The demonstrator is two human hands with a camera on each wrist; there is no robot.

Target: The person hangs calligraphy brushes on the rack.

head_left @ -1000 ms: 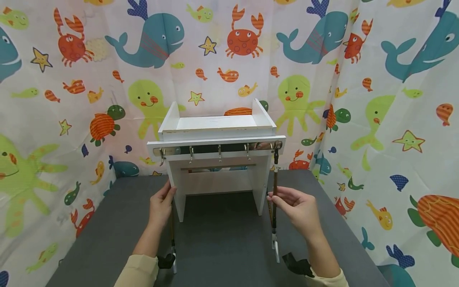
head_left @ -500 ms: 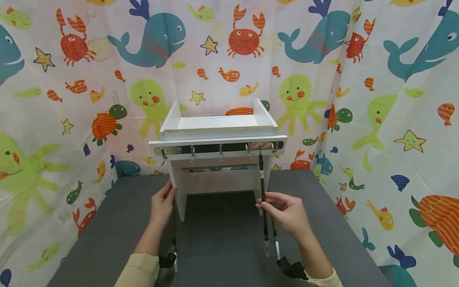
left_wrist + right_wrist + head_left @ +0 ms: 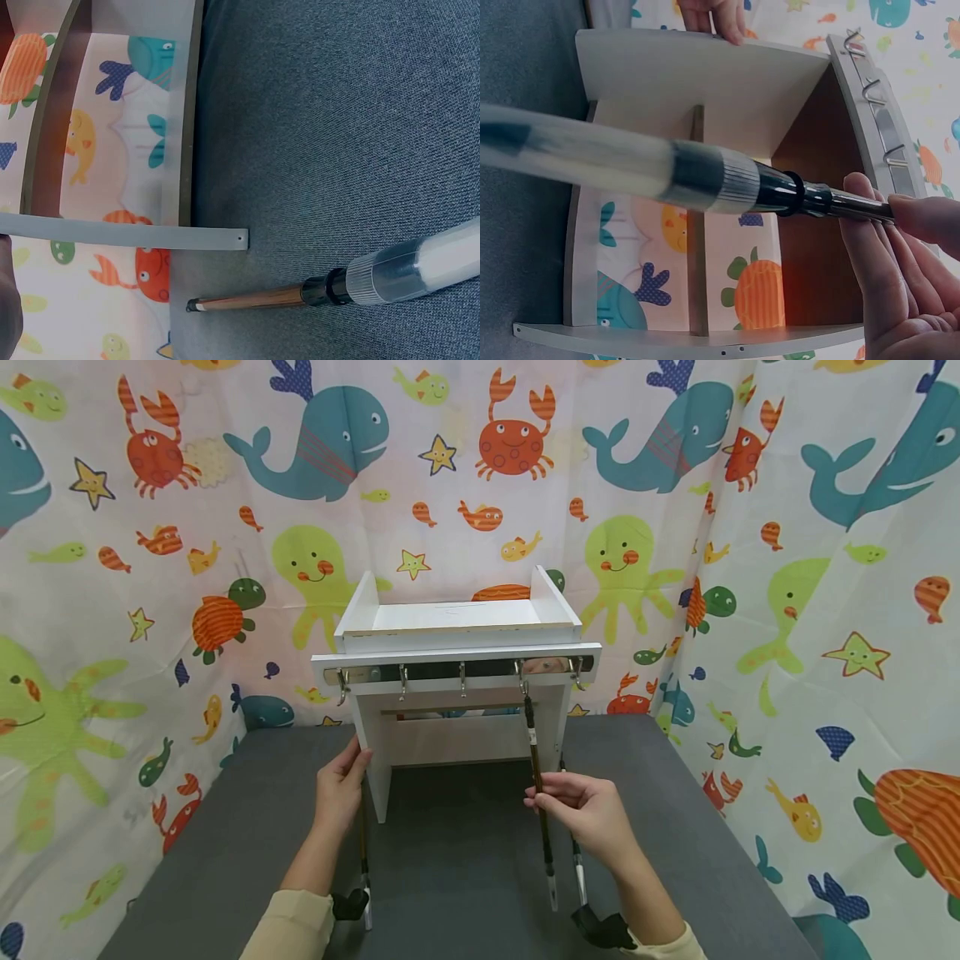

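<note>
Sea-print curtain (image 3: 446,539), grey tabletop (image 3: 457,860), pinched brush (image 3: 543,835)

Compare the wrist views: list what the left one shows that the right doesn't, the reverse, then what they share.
Only the left wrist view shows an unheld brush, capped, just outside the white rack.

Only the right wrist view shows the right grip pinching the held brush, the hook rail and, clearly, the left grip at a side panel. In the left wrist view, a dark shape at the edge may be part of that grip.

Both show the white rack, the gray table and the sea-animal curtain.
</note>
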